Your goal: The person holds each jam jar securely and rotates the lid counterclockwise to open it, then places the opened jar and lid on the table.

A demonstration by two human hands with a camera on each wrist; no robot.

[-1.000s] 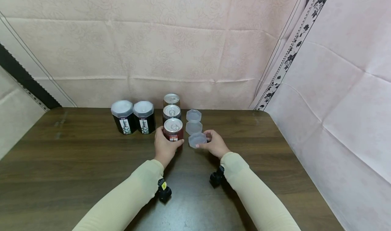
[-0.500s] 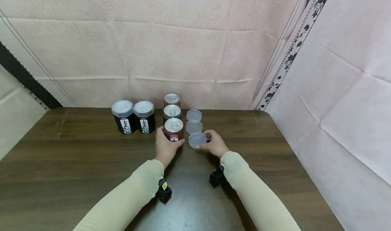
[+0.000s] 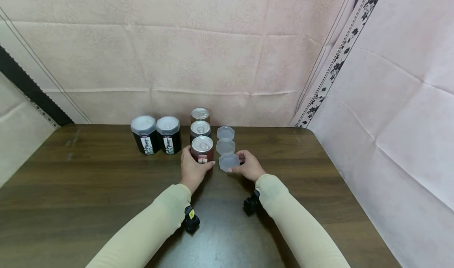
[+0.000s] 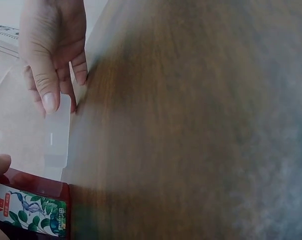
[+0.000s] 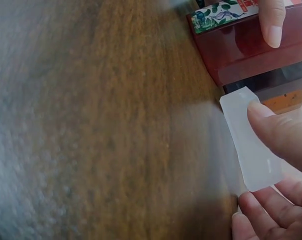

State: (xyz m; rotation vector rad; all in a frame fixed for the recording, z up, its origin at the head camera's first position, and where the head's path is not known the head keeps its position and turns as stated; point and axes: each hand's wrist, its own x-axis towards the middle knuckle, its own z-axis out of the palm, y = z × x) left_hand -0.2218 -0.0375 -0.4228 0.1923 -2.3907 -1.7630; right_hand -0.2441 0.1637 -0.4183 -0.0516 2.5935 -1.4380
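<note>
My left hand (image 3: pixel 193 168) grips the front jar (image 3: pixel 202 149), a faceted one with dark red contents, a leafy label and a silver pull-tab top. It stands upright on the table; the thumb lies across its near side. To its right, my right hand (image 3: pixel 250 166) holds the nearest translucent plastic lid (image 3: pixel 228 162) between thumb and fingers. In the right wrist view that lid (image 5: pixel 251 140) is seen from its side, the thumb on one edge and fingers by the other. Two more such lids (image 3: pixel 225 146) (image 3: pixel 225 133) lie in a line behind it.
Behind the red jar stand a dark jar (image 3: pixel 200 128) and an amber jar (image 3: pixel 200 114), both with pull-tab tops. Two black jars (image 3: pixel 146 138) (image 3: pixel 169 137) wearing frosted lids are at the left. A cloth-covered wall (image 3: pixel 227 63) rises at the back of the wooden table (image 3: pixel 106 205).
</note>
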